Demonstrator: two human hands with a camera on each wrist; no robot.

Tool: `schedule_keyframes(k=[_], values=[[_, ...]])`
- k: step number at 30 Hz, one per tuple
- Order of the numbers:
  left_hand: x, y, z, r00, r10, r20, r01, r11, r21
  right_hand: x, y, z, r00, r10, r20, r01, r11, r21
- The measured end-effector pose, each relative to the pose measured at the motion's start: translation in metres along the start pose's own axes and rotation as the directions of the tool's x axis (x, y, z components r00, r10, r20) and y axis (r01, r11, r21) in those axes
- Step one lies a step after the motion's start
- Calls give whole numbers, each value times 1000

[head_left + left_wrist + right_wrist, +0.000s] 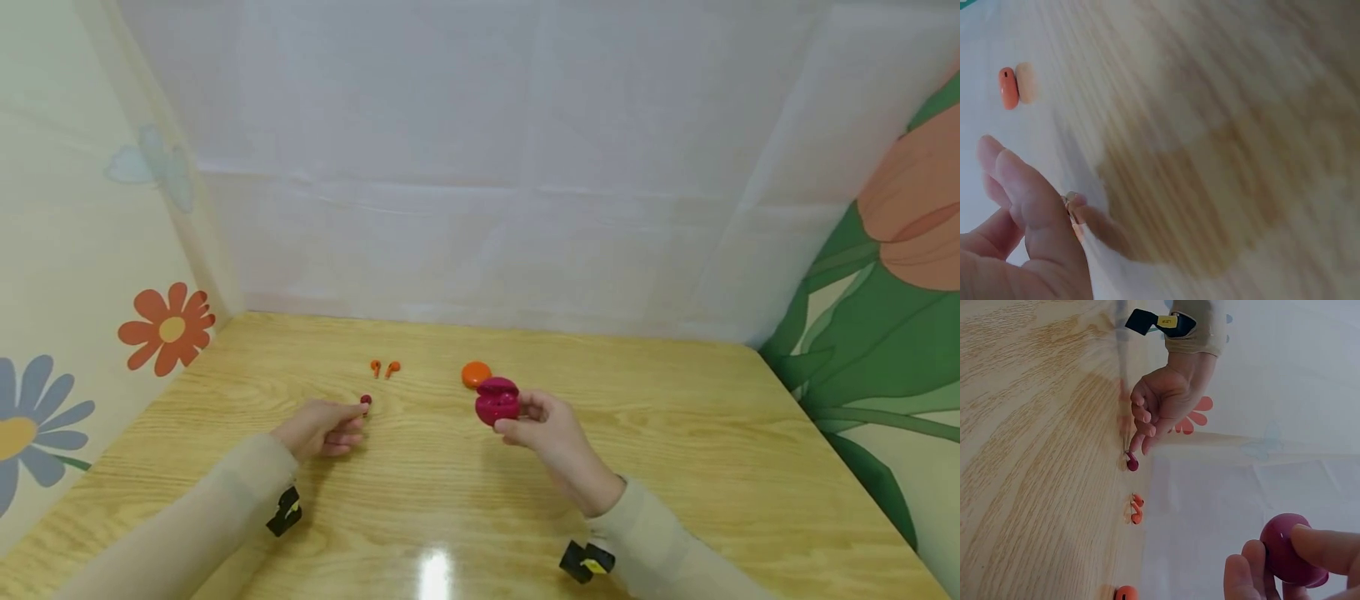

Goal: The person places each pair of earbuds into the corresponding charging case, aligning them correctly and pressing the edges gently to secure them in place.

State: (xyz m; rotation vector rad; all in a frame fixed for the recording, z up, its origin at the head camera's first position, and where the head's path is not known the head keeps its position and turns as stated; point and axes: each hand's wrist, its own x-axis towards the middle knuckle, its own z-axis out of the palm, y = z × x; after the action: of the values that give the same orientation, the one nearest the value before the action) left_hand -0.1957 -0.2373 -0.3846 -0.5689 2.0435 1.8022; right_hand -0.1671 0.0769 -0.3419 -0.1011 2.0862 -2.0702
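Note:
In the head view my left hand [322, 427] reaches in from the left, its thumb and forefinger at a small dark red earbud [366, 400], pinching it by the stem. The right wrist view shows this earbud [1132, 464] low at the tabletop, its rounded head sticking out past the fingertips. My right hand [551, 437] grips a round magenta earbud case [497, 410] above the table, thumb on the near side and fingers behind. The case's lid [498, 386] stands partly raised, with its opening facing me.
A pair of orange earbuds [384, 367] stands on the wooden table [420, 483] beyond my left hand. An orange round case [476, 373] lies just behind the magenta one. White cloth [480, 208] hangs along the back; flower-printed sheets flank both sides.

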Motion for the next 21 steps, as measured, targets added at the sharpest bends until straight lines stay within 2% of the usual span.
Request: schedule_keyframes(k=[3, 9, 21], values=[[4, -1, 2, 1000, -19, -10, 19, 1000, -25, -1, 0, 0, 1000, -2, -2, 2, 1000, -5], [10, -4, 4, 997, -50, -50, 49, 999, -12, -1, 0, 1, 1000, 1, 0, -1, 1000, -8], [16, -3, 10, 996, -35, -81, 33, 999, -17, -1, -3, -1, 1000, 14, -28, -14, 1000, -14]])
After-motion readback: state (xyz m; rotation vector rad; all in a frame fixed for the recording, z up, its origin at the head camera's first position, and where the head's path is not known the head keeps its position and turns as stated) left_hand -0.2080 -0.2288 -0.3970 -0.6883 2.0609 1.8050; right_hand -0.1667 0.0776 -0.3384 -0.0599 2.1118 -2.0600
